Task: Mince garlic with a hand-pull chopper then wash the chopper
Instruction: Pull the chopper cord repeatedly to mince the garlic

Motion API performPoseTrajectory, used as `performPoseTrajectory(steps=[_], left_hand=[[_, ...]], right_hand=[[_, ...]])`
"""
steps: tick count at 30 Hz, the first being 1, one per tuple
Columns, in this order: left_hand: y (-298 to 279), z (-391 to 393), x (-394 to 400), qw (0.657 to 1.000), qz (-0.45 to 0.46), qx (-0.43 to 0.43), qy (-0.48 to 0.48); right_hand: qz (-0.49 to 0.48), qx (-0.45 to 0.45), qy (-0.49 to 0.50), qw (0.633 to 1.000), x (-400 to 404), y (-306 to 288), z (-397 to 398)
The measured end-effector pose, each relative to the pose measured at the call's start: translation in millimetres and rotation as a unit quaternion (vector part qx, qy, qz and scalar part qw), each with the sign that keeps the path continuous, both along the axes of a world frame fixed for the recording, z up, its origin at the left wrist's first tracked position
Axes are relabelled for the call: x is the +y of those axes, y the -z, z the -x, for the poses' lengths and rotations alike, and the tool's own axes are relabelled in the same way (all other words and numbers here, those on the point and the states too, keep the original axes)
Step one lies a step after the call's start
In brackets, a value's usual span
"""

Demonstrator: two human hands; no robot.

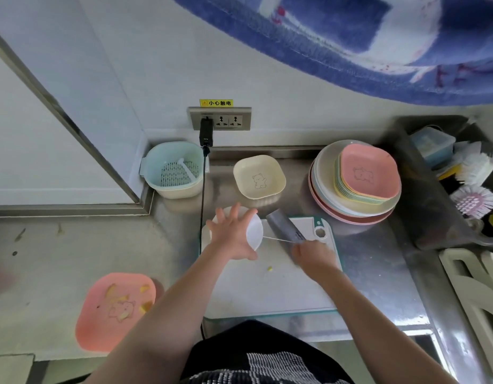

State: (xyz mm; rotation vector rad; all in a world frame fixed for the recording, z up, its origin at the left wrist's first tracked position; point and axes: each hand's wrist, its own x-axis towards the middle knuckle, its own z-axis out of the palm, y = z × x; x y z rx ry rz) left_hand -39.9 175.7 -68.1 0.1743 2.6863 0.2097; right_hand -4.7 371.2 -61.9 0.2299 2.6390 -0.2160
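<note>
The left hand presses flat, fingers spread, on the white lid of the hand-pull chopper, which stands at the far left corner of the cutting board on the bench. The right hand is clenched, apparently round the pull handle, though blur hides the grip; the cord runs taut from the lid to it. A cleaver lies just behind. So mincing looks under way; one yellowish scrap rests on the board. Emptying the garlic and washing the chopper are still to do.
</note>
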Motion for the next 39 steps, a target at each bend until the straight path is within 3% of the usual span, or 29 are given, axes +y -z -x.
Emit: performPoseTrajectory(steps=[2, 6, 8, 16, 21, 23, 30, 32, 36, 39], left_hand=[[0, 1, 0, 1.000, 0.003, -0.002, 0.003], [-2, 2, -2, 1.000, 0.007, 0.000, 0.019], [-1, 0, -3, 1.000, 0.001, 0.000, 0.014], [-2, -1, -1, 1.000, -0.005, -0.011, 0.015], [-2, 0, 1, 1.000, 0.002, -0.009, 0.024], [-3, 0, 0, 1.000, -0.002, -0.005, 0.017], [-3, -1, 0, 1.000, -0.005, -0.006, 0.019], [-2, 0, 0, 1.000, -0.003, -0.008, 0.019], [-2, 0, -1, 1.000, -0.004, -0.002, 0.019], [-2, 0, -3, 1.000, -0.004, -0.010, 0.018]], right_hand=[[-0.021, 0.014, 0.002, 1.000, 3, -5, -3], [0.070, 0.013, -0.119, 0.990, -61, -12, 4], [0.096, 0.018, -0.129, 0.987, -75, -10, 5], [-0.008, 0.010, 0.073, 0.997, 18, -3, -8], [0.097, 0.015, -0.090, 0.991, -56, -10, 3], [0.106, 0.015, -0.102, 0.989, -65, -8, 5], [0.015, -0.006, 0.094, 0.995, 23, -6, -7], [0.037, 0.026, 0.056, 0.997, 5, -9, -2], [0.120, -0.003, -0.116, 0.986, -69, -13, 1], [0.085, 0.012, -0.064, 0.994, -44, -7, 6]])
